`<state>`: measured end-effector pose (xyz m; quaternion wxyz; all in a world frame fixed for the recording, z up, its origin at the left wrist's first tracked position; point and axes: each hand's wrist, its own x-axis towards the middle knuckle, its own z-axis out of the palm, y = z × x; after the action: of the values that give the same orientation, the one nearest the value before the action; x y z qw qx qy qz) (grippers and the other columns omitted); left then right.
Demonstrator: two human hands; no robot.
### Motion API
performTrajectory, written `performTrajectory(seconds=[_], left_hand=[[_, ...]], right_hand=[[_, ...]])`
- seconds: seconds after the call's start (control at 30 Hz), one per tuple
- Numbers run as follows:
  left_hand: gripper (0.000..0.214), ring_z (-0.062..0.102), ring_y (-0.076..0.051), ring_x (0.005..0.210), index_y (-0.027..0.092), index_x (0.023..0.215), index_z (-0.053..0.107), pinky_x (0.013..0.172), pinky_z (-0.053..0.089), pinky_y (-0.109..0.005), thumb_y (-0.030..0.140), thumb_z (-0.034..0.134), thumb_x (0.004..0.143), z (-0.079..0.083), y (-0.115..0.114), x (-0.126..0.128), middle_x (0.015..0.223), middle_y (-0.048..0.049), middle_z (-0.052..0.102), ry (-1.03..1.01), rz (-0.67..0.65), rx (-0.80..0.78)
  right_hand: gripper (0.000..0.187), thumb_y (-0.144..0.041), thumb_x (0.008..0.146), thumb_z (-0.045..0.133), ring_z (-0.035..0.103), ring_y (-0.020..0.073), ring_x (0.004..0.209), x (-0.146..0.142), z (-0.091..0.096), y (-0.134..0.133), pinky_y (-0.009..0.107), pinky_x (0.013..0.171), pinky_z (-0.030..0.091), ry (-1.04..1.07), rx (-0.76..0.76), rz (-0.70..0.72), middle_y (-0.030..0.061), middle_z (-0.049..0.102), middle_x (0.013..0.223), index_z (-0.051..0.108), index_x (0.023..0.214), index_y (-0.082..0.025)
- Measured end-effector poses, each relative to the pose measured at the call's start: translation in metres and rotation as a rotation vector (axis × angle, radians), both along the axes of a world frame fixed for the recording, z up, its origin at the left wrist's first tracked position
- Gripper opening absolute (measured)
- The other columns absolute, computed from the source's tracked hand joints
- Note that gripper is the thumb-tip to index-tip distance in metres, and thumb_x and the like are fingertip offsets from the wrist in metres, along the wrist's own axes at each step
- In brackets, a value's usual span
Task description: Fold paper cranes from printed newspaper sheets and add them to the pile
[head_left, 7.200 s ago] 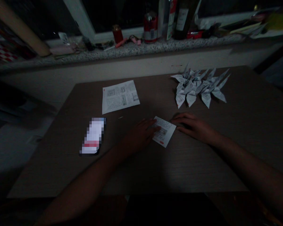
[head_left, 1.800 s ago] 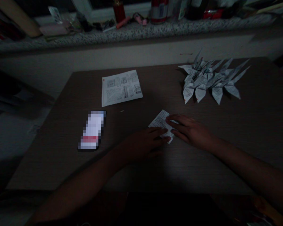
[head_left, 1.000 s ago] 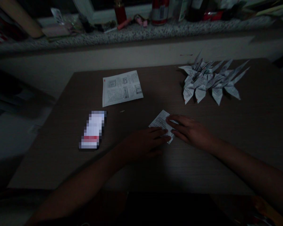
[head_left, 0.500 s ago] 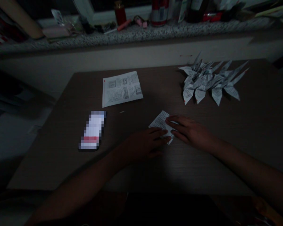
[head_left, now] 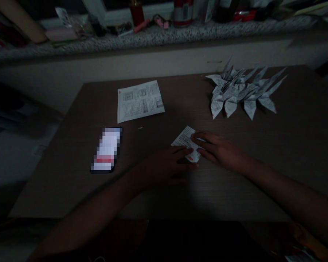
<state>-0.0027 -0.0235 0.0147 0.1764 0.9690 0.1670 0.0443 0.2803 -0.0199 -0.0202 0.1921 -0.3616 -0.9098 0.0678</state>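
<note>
A small folded piece of printed paper point(head_left: 184, 140) lies on the dark wooden table with one corner pointing away from me and a red mark near its lower corner. My left hand point(head_left: 168, 163) rests at its lower left side, fingers stretched out and apart, with fingertips on the paper. From the right, my right hand point(head_left: 217, 149) lies with its fingers extended over the paper's right side, covering that part. Both palms face down. At the back right sit several folded paper pieces point(head_left: 244, 91) with pointed tips, fitted close together in a cluster.
A flat printed sheet point(head_left: 139, 102) lies at the back left of the table point(head_left: 262, 196). In front of it is a phone point(head_left: 106, 149) with a lit, blurred screen. Behind the table runs a speckled stone sill point(head_left: 153, 38) with bottles, a can point(head_left: 183, 12) and small items.
My left hand's fingers have spread, uncovering the red mark near the paper's lower corner. My right hand stays nearly in place. The whole view has shifted slightly.
</note>
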Motion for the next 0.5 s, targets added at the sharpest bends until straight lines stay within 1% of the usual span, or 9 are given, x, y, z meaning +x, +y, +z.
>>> performTrajectory(seconds=[0.13, 0.3, 0.4, 0.5], left_hand=[[0.053, 0.035, -0.033, 0.155, 0.028, 0.15, 0.055, 0.121, 0.039, -0.051, 0.049, 0.061, 0.102, 0.0028, 0.0005, -0.0008, 0.167, -0.012, 0.039, 0.002, 0.018, -0.031], [0.064, 0.041, -0.027, 0.152, 0.026, 0.159, 0.041, 0.121, 0.04, -0.045, 0.049, 0.059, 0.103, 0.0046, 0.0023, 0.0002, 0.164, -0.0109, 0.044, 0.002, 0.062, -0.065], [0.06, 0.041, -0.029, 0.151, 0.024, 0.157, 0.045, 0.121, 0.04, -0.046, 0.049, 0.058, 0.104, 0.0024, 0.0019, 0.0013, 0.163, -0.0119, 0.045, -0.007, 0.061, -0.035], [0.057, 0.043, -0.032, 0.15, 0.023, 0.153, 0.05, 0.119, 0.042, -0.05, 0.051, 0.057, 0.103, 0.0, 0.0007, 0.0021, 0.162, -0.0141, 0.046, -0.001, 0.053, 0.011]], right_hand=[[0.04, -0.026, 0.106, 0.051, 0.061, 0.0357, 0.133, 0.0004, 0.001, 0.0, 0.056, 0.106, 0.055, 0.004, -0.008, 0.004, 0.0222, 0.063, 0.143, 0.06, 0.142, -0.012], [0.042, -0.027, 0.105, 0.053, 0.06, 0.035, 0.135, 0.0014, -0.0007, -0.0003, 0.055, 0.107, 0.054, -0.003, -0.028, -0.01, 0.02, 0.062, 0.145, 0.059, 0.145, -0.016], [0.042, -0.026, 0.105, 0.052, 0.06, 0.0347, 0.134, 0.0012, -0.0003, -0.0008, 0.056, 0.107, 0.055, 0.003, -0.03, -0.019, 0.0193, 0.062, 0.145, 0.058, 0.146, -0.018], [0.042, -0.025, 0.106, 0.051, 0.059, 0.0349, 0.135, 0.0008, 0.001, -0.001, 0.055, 0.108, 0.054, 0.004, -0.035, -0.014, 0.0202, 0.062, 0.145, 0.059, 0.145, -0.015]])
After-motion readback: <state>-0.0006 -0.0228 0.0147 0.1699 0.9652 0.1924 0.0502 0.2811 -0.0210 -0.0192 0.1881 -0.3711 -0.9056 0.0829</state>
